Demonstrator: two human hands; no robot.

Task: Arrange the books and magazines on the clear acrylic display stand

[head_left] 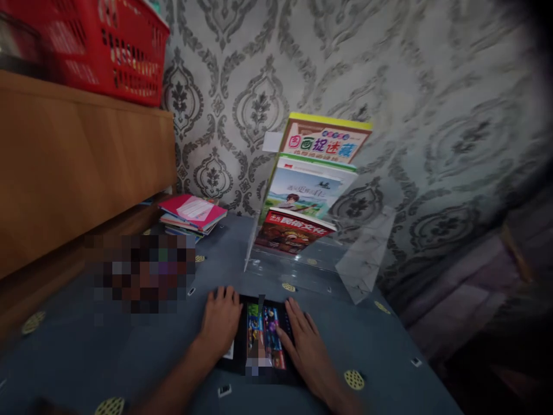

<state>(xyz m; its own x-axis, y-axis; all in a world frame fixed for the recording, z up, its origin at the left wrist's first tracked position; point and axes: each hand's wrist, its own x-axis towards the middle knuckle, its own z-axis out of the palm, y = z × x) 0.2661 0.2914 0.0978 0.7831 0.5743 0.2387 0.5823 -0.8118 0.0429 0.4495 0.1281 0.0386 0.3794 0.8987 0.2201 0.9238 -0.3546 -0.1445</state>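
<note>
A flat black thing (261,331) lies on the blue cloth (371,340), between the two hands and touching both. The left hand (220,320) is on its left edge, with the fingers side by side, a bit bent and aimed away from the person. Its thumb is hidden, so I can't tell if it pinches the edge. The right hand (309,346) lies along the right edge with its fingers stretched out. Its thumb stands apart from them and rests on the bright pictures (273,334).

The black thing's far edge faces the stand (365,262). Its pictures make two long strips that run from the person toward that stand. (Which side of the whole thing is longer is hard to tell.) It looks flat and thin, with straight sides and a shine on top.

The stand is clear, hard plastic and holds books (309,184) one above another. The cloth has yellow spotted shapes on it. At the left, a red basket (142,52) full of holes sits on brown wood (95,155).
</note>
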